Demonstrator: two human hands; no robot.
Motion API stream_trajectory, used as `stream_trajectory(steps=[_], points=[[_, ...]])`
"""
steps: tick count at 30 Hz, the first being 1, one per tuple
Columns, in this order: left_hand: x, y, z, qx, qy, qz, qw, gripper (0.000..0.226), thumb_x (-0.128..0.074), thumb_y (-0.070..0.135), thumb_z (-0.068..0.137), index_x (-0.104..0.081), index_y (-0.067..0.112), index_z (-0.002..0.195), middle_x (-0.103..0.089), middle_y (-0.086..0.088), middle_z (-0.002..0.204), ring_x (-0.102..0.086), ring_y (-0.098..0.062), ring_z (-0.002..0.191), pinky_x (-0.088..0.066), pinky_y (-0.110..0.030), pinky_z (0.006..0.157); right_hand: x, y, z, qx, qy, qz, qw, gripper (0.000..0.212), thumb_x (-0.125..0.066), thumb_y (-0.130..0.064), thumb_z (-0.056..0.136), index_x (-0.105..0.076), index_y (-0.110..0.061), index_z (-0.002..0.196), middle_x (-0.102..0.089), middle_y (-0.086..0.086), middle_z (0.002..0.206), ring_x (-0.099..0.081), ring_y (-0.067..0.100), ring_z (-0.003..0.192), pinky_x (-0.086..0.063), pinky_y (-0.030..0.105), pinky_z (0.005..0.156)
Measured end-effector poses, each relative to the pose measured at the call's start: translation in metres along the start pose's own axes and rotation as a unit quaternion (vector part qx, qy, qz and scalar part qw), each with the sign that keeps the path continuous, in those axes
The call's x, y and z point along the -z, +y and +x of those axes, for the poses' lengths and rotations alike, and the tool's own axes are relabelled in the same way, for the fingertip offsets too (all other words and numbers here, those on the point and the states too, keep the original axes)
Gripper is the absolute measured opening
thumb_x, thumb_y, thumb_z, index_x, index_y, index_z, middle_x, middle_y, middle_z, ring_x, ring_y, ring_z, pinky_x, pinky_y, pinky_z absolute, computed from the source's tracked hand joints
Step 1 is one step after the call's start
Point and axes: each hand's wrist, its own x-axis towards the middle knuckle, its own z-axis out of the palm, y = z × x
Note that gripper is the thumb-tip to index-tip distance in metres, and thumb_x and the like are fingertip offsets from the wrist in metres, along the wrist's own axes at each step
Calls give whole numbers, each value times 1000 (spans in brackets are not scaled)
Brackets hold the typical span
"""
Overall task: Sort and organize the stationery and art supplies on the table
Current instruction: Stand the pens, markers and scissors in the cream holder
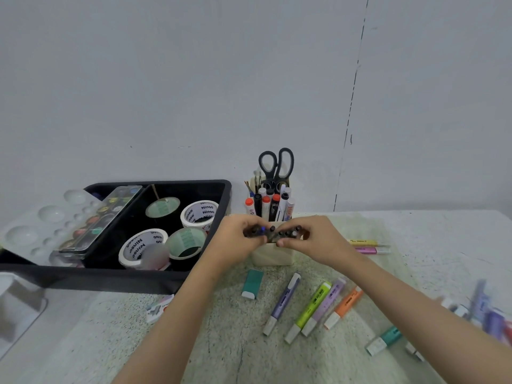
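Both of my hands meet over a pale wooden pen holder [273, 256] in the middle of the table. My left hand [235, 241] grips a few dark-capped pens [256, 231] by their tops. Several more dark-capped pens [288, 234] are in the grip of my right hand [313, 241], and their lower ends sit in the holder. Behind stands a second holder [270, 206] with markers, brushes and black scissors [276, 164]. Loose highlighters lie in front: lilac [282, 302], yellow-green [310, 311], purple [325, 307], orange [345, 306] and teal [383, 340].
A black tray [155, 278] at the left holds several tape rolls [141, 246] and a watercolour set [102, 214]; a clear palette [36, 225] lies beside it. A teal eraser [252, 282], a small box [159, 307], two thin markers [368, 246] and blurred items at the right edge [487, 311] lie on the mat.
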Motion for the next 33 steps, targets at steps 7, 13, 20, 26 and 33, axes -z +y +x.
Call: stream_trajectory(steps=[7,13,20,26,33], points=[[2,-6,-2,2,-12,-7,1000,33,-73,1,74,-71,27,93,-69,10,85,-63,4,78,-49,-13,71,0,-6,1,9,-21,-101,995,24,-73,-33,79,-70,-26,102,-69,-2,86,-59,11,73,-49,30,70],[5,-9,-8,-7,-19,14,1000,45,-70,0,76,-67,28,111,-67,13,102,-60,5,96,-48,-11,85,8,-2,-3,8,-41,-78,996,34,-69,-16,83,-65,-27,116,-65,-15,104,-59,-3,76,-45,13,71],[5,-3,-7,-2,-12,7,1000,39,-74,3,75,-66,35,97,-67,12,95,-61,2,89,-50,-13,79,14,-1,-7,9,-22,-113,993,26,-72,-30,80,-70,-31,106,-60,-26,84,-55,-7,75,-42,17,69],[-3,7,-6,-21,-8,-3,1000,45,-63,-6,81,-65,39,86,-66,19,84,-60,8,82,-47,-7,75,8,0,-6,26,-11,-108,994,17,-67,-25,84,-67,-25,101,-62,-20,85,-58,-1,80,-44,22,71],[-2,1,-8,-20,4,-31,999,48,-67,-5,78,-65,40,96,-67,18,92,-61,6,90,-48,-10,78,11,4,-6,30,-17,-83,996,27,-66,-20,84,-69,-29,109,-65,-20,99,-55,-8,86,-34,3,69]])
